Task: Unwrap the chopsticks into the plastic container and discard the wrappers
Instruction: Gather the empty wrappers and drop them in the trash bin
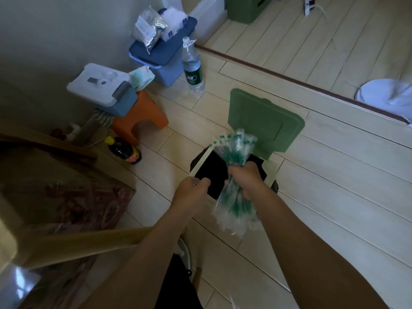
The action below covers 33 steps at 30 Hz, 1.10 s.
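Now right hand (246, 179) clamps wrappers (233, 206) mid-bundle — long axis away-pointing over bin (199, 164); left hand (191, 189) grips rim.

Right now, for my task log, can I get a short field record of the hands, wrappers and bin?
right hand: grips a bundle of wrappers
wrappers: clear, green print, held over the open bin
left hand: at the bin rim, grip unclear
bin: lid up, dark inside
nearby: bottle, orange stool
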Available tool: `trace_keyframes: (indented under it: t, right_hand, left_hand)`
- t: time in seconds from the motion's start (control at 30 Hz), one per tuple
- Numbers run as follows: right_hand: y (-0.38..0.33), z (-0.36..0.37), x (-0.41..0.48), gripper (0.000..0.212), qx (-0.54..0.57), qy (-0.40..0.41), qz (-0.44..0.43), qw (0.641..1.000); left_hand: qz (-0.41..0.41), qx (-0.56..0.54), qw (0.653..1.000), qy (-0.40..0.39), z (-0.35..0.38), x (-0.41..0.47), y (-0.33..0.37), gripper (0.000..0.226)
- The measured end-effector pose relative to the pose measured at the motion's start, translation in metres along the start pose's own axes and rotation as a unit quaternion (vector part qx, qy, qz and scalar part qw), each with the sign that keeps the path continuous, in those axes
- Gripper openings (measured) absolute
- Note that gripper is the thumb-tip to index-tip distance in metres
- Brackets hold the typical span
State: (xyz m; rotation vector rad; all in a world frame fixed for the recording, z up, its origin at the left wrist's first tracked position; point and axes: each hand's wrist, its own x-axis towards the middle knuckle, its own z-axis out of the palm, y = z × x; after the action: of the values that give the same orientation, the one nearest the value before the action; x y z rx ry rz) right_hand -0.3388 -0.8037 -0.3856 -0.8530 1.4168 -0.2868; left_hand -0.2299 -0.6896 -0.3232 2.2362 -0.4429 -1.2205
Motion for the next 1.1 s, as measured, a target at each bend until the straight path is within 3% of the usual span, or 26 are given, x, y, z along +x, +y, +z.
trace_keyframes:
  t: [0.17,0.23,0.33,0.57,0.93,1.1]
  right_hand:
    - [0.006,0.015,0.050,0.024,-0.176,0.047,-0.077,0.980]
    - [0.014,0.024,0.067,0.033,-0.190,0.057,-0.068,0.978]
    - [0.028,0.037,0.089,0.036,-0.218,0.075,-0.043,0.972]
    - [0.062,0.054,0.139,0.028,-0.322,0.057,0.006,0.945]
    - [0.093,0.066,0.187,0.032,-0.390,0.024,0.060,0.919]
    - [0.095,0.067,0.186,0.035,-0.367,0.031,0.068,0.927]
  left_hand:
    - [0.002,-0.003,1.000,0.009,-0.008,0.021,-0.030,0.019]
    - [-0.001,-0.026,1.000,0.008,-0.008,0.028,-0.039,0.010]
    - [-0.008,-0.063,0.998,0.015,-0.009,0.037,-0.043,0.015]
    - [0.030,-0.127,0.991,0.003,-0.009,0.047,-0.035,0.017]
    - [0.051,-0.166,0.985,0.007,-0.007,0.063,-0.018,0.021]
    - [0.049,-0.179,0.982,0.022,-0.004,0.068,-0.013,0.023]
